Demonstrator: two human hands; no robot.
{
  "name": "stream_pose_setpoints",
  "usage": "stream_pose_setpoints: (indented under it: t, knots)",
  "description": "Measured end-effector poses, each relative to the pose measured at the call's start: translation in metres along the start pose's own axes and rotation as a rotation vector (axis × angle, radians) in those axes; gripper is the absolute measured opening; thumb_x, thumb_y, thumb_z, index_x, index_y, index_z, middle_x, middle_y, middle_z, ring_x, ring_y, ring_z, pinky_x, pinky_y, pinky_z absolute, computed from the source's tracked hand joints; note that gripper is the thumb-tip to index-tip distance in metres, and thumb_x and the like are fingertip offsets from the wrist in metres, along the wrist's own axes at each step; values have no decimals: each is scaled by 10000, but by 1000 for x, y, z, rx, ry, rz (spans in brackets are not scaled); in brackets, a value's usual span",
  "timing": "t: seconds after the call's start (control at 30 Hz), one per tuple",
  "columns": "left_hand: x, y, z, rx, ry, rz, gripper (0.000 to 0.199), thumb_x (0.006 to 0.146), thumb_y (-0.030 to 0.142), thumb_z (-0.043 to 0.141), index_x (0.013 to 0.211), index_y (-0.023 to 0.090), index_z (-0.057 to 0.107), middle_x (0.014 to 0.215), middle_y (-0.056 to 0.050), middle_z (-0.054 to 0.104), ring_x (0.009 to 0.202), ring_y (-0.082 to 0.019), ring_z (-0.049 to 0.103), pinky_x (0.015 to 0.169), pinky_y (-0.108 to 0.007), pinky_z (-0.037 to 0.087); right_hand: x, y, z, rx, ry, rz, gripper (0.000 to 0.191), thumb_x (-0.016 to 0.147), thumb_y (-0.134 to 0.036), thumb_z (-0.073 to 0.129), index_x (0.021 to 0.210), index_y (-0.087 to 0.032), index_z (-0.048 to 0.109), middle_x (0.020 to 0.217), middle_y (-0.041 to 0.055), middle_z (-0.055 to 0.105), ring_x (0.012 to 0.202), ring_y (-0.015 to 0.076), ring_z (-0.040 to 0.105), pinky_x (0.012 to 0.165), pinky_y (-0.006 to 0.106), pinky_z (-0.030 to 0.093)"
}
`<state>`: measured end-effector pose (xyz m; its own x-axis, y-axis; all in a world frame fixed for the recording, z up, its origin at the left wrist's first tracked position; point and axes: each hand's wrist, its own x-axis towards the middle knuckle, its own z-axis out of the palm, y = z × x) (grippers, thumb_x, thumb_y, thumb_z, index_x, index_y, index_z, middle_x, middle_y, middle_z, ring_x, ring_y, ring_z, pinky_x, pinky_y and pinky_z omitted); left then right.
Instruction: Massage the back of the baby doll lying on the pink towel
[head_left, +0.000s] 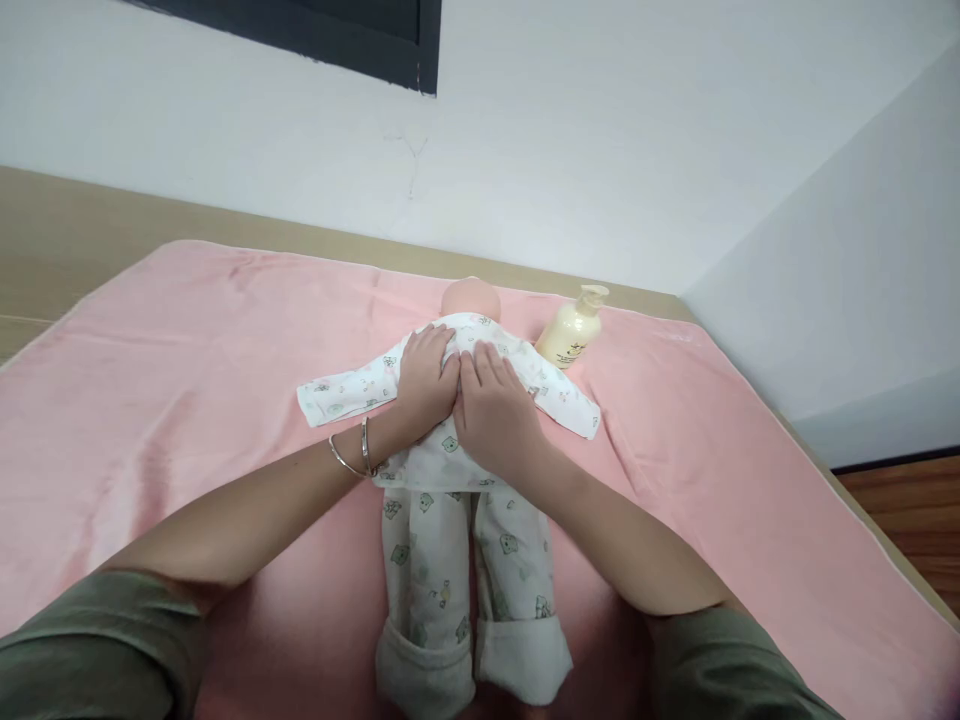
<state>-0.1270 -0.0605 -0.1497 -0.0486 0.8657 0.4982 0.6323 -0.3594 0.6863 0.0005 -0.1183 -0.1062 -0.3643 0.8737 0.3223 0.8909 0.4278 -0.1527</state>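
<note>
A baby doll (470,298) lies on a pink blanket, its bare head toward the wall and its legs toward me. It wears a white printed top (450,445) and matching trousers (439,565) with turned-up cuffs. Both sleeves spread out sideways. My left hand (429,372) rests flat on the upper part of the top, fingers pointing toward the head. Beside it, my right hand (495,410) lies flat on the same top with fingers stretched out. The thumbs are close together at the middle. Neither hand grips the cloth visibly.
Just right of the doll's shoulder stands a cream pump bottle (574,332), leaning in view. The pink blanket (247,400) covers a wooden surface (90,225) that meets a white wall (562,150). A dark-framed panel (360,40) is set in the wall above.
</note>
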Motion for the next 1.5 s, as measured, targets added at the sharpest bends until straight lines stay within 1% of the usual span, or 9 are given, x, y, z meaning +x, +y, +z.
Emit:
stream_pose_setpoints:
  t: [0.13, 0.27, 0.4, 0.57, 0.8, 0.93, 1.03, 1.17, 1.5]
  knots:
    - [1, 1, 0, -5, -15, 11, 443, 907, 271, 350, 1225, 191, 648, 1352, -119, 665, 1329, -274, 563, 1230, -523, 380, 23, 23, 1, 132, -136, -149, 561, 995, -220, 318, 1513, -64, 464, 1627, 178, 407, 1575, 302, 274, 1290, 582, 218]
    - [0, 2, 1, 0, -12, -1, 463, 895, 283, 379, 1266, 170, 631, 1392, -124, 644, 1377, -277, 525, 1271, -515, 331, 48, 54, 0, 187, -145, 27, 637, 1017, -387, 356, 1574, -79, 357, 1670, 177, 321, 1580, 325, 253, 1278, 609, 211]
    - [-1, 4, 0, -19, -10, -8, 456, 885, 280, 395, 1248, 161, 645, 1365, -131, 657, 1350, -285, 543, 1258, -517, 351, 29, 34, -1, 74, -56, 199, 653, 1017, -370, 350, 1506, 58, 404, 1559, 303, 449, 1500, 407, 387, 1236, 609, 306]
    - [1, 6, -3, -6, -11, -8, 444, 891, 284, 374, 1221, 164, 646, 1348, -132, 666, 1307, -283, 572, 1216, -507, 397, 4, 3, 3, 44, 31, -31, 551, 977, -201, 367, 1472, 4, 497, 1583, 241, 451, 1540, 357, 339, 1277, 559, 274]
    - [2, 6, -3, 19, -29, 17, 462, 884, 279, 366, 1227, 132, 638, 1336, -146, 669, 1295, -293, 572, 1197, -505, 405, 45, 51, 0, 242, -178, -64, 612, 1003, -372, 419, 1564, -129, 410, 1684, 119, 305, 1593, 325, 209, 1291, 611, 174]
    - [0, 4, -1, 19, -1, 7, 465, 879, 295, 388, 1237, 130, 635, 1349, -147, 663, 1307, -290, 566, 1205, -503, 401, 33, 36, -2, 172, -105, 133, 673, 1016, -373, 390, 1572, 1, 336, 1660, 229, 314, 1570, 373, 256, 1281, 597, 217]
    - [0, 4, -2, 8, -5, 10, 448, 889, 298, 381, 1218, 135, 637, 1329, -151, 667, 1278, -286, 582, 1192, -502, 415, 18, 16, 0, 139, -49, 54, 610, 1004, -268, 357, 1530, 39, 396, 1639, 252, 345, 1578, 364, 237, 1287, 572, 232]
    - [2, 4, -4, -14, -52, 31, 428, 894, 261, 335, 1162, 152, 650, 1281, -144, 692, 1234, -283, 606, 1163, -511, 438, 24, 23, 3, 233, -135, -166, 567, 977, -163, 319, 1515, -86, 479, 1633, 136, 409, 1578, 294, 267, 1300, 581, 190]
    - [0, 4, -1, 8, 1, 25, 428, 886, 269, 394, 1217, 151, 639, 1323, -135, 672, 1273, -284, 580, 1175, -499, 433, 40, 48, 7, 285, -83, -20, 554, 1006, -357, 427, 1525, -173, 486, 1665, 99, 353, 1589, 297, 233, 1288, 597, 167]
